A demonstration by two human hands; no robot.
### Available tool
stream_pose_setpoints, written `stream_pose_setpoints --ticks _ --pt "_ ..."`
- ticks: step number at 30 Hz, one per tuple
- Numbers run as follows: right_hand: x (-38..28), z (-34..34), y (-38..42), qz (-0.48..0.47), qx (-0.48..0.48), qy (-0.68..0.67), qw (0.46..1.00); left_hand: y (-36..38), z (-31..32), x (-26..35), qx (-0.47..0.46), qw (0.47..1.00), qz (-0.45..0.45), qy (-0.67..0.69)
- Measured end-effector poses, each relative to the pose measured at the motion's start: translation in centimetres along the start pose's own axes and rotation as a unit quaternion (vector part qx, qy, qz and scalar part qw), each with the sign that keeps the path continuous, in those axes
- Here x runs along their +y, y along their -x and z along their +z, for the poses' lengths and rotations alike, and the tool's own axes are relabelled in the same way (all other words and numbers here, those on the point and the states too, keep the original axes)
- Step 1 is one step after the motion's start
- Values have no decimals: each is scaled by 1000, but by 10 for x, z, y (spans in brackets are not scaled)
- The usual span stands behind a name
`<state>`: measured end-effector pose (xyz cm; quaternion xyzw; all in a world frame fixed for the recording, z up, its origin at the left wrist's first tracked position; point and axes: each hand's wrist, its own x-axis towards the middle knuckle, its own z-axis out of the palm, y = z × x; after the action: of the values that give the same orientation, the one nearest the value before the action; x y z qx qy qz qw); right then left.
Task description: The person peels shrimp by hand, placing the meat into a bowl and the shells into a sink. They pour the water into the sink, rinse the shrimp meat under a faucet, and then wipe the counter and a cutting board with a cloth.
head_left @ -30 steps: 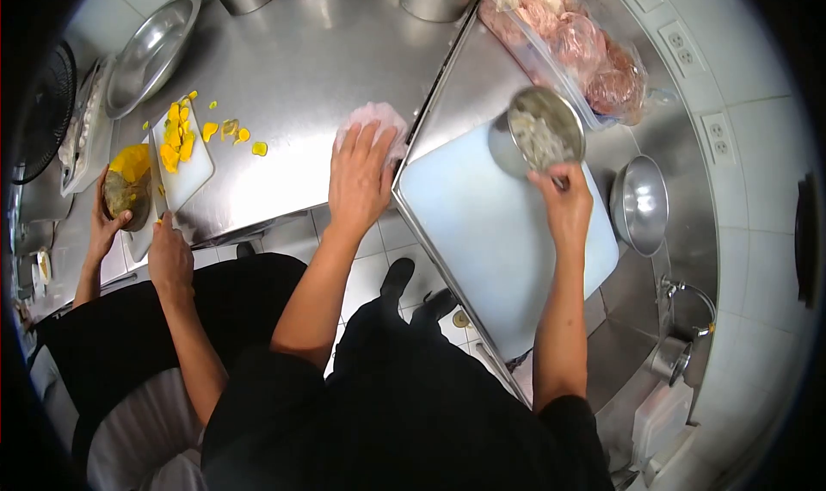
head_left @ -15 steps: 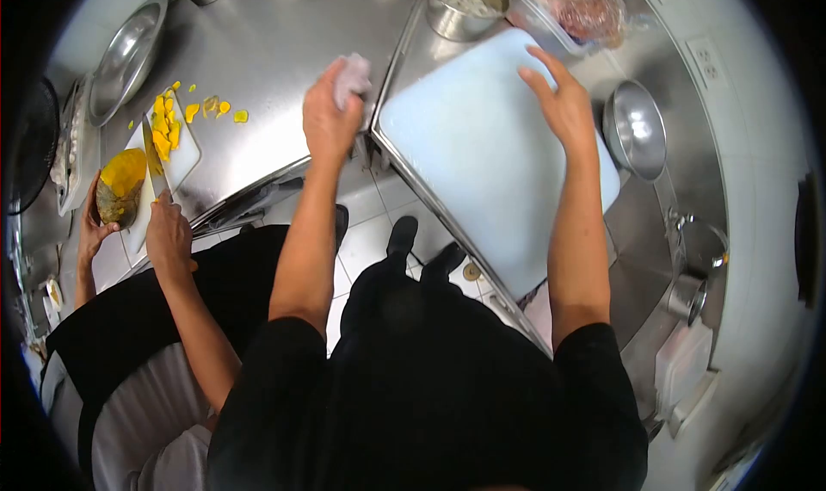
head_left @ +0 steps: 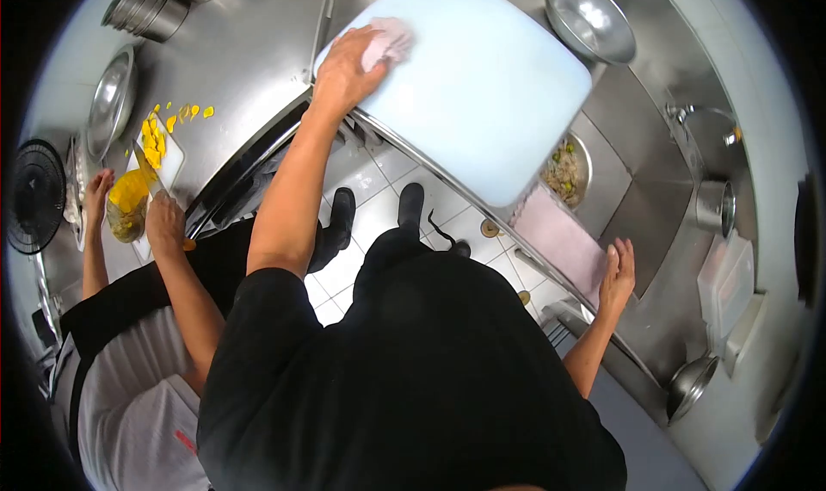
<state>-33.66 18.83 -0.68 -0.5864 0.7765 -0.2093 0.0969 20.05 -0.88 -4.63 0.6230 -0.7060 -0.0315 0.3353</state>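
Observation:
My left hand (head_left: 348, 74) is closed around a crumpled pale pink cloth (head_left: 389, 43) and presses it on the left end of a large light-blue cutting board (head_left: 473, 78). The board lies on the steel counter. My right hand (head_left: 618, 277) rests with fingers stretched out at the near end of a flat pink cloth (head_left: 559, 237), by the sink's front edge. Whether its fingers touch that cloth is hard to tell.
To the left, another person's hands (head_left: 165, 224) cut a yellow-fleshed squash (head_left: 129, 200) beside a small white board (head_left: 172, 160). A metal bowl (head_left: 589, 18) stands behind my board. A strainer with food scraps (head_left: 565, 177) sits in the sink (head_left: 658, 220).
My left hand has brought the crumpled cloth down onto the cutting board. My right hand has moved away from above the board to the flat pink cloth. The camera view has shifted right.

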Motion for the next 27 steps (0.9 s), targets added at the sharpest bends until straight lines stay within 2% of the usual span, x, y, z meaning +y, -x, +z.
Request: stream_pose_setpoints --ticks 4,5,8,10,11,12,14,17,19,20,22,23,25,26,27 --pt "77 -10 50 14 18 36 999 26 5 42 15 994 -96 41" --pt "93 -11 59 32 21 -10 999 34 7 59 -11 986 -159 49" --pt "106 -14 75 -1 57 -6 998 59 30 96 13 996 -62 64" --pt "103 -15 77 4 48 0 999 71 45 135 -3 995 -66 72" --pt "102 -14 76 0 48 -5 999 78 56 150 6 998 -31 55" --pt "102 -13 74 -4 47 -10 999 83 59 177 -12 996 -25 87" --pt "107 -10 71 -10 45 6 999 91 79 215 -14 993 57 98" --pt "106 -6 72 -18 62 4 998 99 104 266 -37 979 90 178" --pt "109 -6 72 -24 71 4 997 95 123 296 -41 939 -4 340" --pt "109 -7 72 -18 74 1 997 86 134 307 -38 894 -64 441" --pt "103 -6 73 -1 87 -9 996 57 136 320 -36 763 -173 622" --pt "104 -4 72 -1 90 -7 996 40 129 318 -25 725 -167 667" --pt "109 -4 72 1 90 3 996 5 126 290 9 705 -188 683" --pt "108 -3 71 4 94 12 996 -13 101 274 5 703 -206 680" --pt "106 -2 71 9 96 20 995 -34 91 246 31 731 -172 660"
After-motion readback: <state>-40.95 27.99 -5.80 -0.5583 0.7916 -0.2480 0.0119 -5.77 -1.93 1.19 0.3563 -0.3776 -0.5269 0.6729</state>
